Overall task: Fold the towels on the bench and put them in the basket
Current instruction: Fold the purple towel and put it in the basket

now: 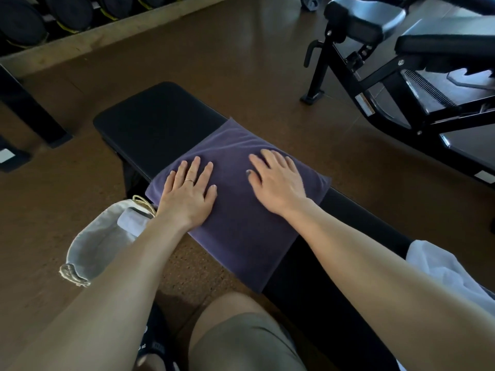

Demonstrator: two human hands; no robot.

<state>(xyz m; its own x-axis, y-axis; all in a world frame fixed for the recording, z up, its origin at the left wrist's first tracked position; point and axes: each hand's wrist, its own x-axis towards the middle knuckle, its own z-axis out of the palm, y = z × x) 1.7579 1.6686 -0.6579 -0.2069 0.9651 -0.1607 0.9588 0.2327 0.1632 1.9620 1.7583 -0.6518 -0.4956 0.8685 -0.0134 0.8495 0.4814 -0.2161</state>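
A dark purple towel (241, 228) lies folded flat across the black padded bench (158, 124). My left hand (188, 192) presses on its left part with straight, spread fingers. My right hand (277, 180) lies flat on its right part, fingers straight. A pale fabric basket (93, 245) stands on the floor left of the bench, partly hidden by my left forearm; something pale and folded (131, 222) shows inside it. A white towel (439, 266) lies bunched on the bench at the right edge of view.
Another gym bench with a black frame (380, 68) stands at the right rear. A rack of dark weights (53, 17) runs along the top left. Brown floor surrounds the bench. My knee (241, 333) and a foot in a dark sandal (155, 344) are at the bottom.
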